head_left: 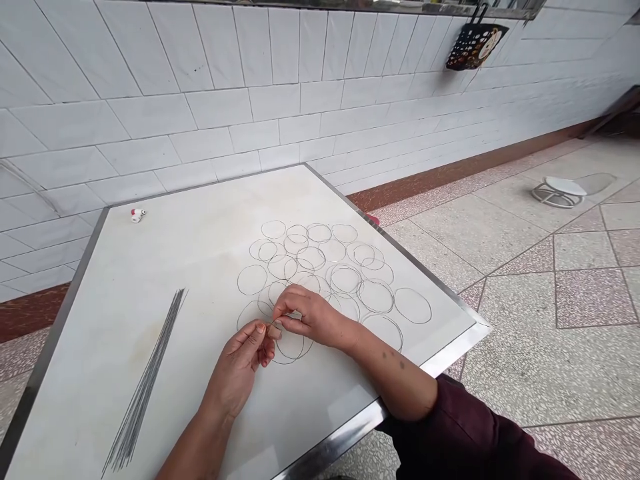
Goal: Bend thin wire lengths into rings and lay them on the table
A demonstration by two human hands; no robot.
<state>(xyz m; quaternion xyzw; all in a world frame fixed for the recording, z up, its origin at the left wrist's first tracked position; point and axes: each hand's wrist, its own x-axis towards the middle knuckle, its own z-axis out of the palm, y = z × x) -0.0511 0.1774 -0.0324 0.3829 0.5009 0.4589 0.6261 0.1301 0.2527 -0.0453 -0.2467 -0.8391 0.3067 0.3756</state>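
Observation:
My left hand [246, 360] is closed, thumb and forefinger pinching a thin wire [273, 323] above the table. My right hand [310, 317] pinches the same wire close beside the left fingertips. The wire seems bent into a ring, though my fingers hide where its ends meet. Under and beyond my hands, several thin wire rings [360, 288] lie flat, many overlapping. Left of my left hand rests a loose bundle of straight wires [150, 377], slightly fanned out at the near end.
The white table [200, 240] has a metal edge and stands against a tiled wall [230, 107]. A small red and white object [137, 215] sits at its far left corner. To the right, a low round stool [559, 191] stands on the floor. A dark bag [475, 47] hangs on the wall.

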